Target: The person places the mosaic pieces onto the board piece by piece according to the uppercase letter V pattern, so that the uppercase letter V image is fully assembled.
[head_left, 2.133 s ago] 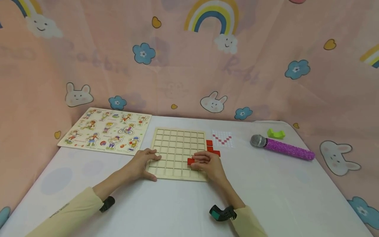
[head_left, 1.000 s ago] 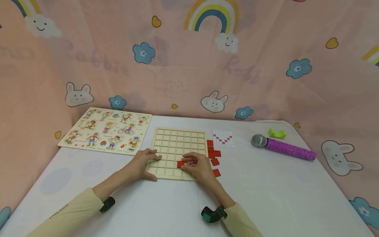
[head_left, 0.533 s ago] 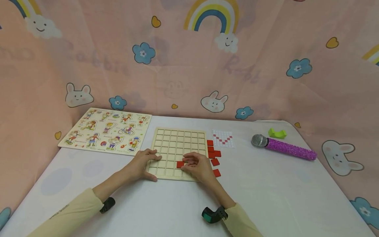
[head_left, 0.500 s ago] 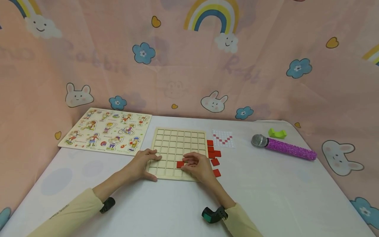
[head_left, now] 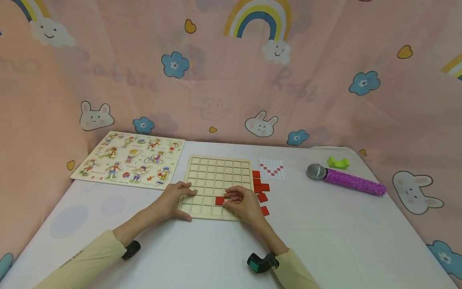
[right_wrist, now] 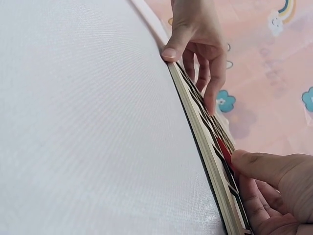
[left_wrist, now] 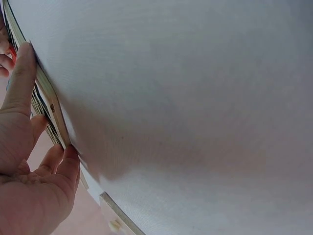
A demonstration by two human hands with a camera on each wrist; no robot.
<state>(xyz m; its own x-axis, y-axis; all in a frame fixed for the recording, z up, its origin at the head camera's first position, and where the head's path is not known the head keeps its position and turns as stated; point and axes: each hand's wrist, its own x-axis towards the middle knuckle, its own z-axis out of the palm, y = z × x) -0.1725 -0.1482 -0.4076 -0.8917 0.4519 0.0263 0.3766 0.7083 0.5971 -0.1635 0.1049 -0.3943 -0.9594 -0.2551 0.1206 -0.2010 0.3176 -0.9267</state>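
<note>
On the white table lies a square wooden grid board (head_left: 207,170) with rows of shallow cells. My left hand (head_left: 174,198) grips its near left corner, thumb at the front edge and index finger over the cells. A small red square tile (head_left: 219,200) lies over the lower middle cells. My right hand (head_left: 244,205) pinches the tile's right side between thumb and fingers. In the right wrist view the right thumb (right_wrist: 259,165) presses against the red tile (right_wrist: 224,148) at the board's surface. In the left wrist view the left hand (left_wrist: 22,152) spans the board's corner.
Several loose red tiles (head_left: 256,182) lie along the board's right side. Behind them is a small pattern card (head_left: 272,169) with red squares in a V. A picture puzzle board (head_left: 126,160) lies back left; a purple microphone (head_left: 351,181) and green plastic piece (head_left: 337,163) lie right.
My right hand carried the tile left and down across the board, uncovering two loose tiles at the right. Most recently it shifted slightly right while the tile stayed. My left hand has not moved.
</note>
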